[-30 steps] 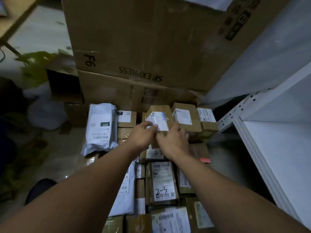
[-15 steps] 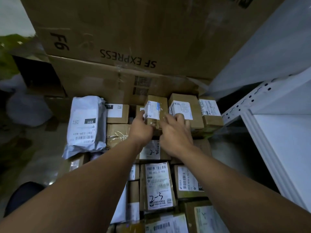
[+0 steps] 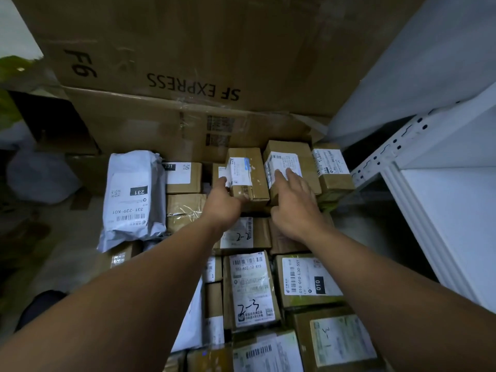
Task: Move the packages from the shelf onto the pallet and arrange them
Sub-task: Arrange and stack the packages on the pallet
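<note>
Gripping the box (image 3: 252, 178) at its left side is the left hand (image 3: 222, 204), thumb curling on it; the right hand (image 3: 294, 210) is lying straight-fingered on the next box (image 3: 292, 154), both against the carton (image 3: 161, 130).

brown labelled boxes (image 3: 252, 288) lie packed flat in tight rows, a grey mailer (image 3: 134, 194) at the left edge, one small box (image 3: 248, 178) standing in the back row.

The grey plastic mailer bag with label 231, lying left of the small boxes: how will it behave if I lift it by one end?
The mailer bag looks soft and wrinkled, so it would probably sag rather than stay flat. Its plastic film looks smooth, so a light pinch may slip. It bulges only gently, which suggests light contents, though that is uncertain.
</note>
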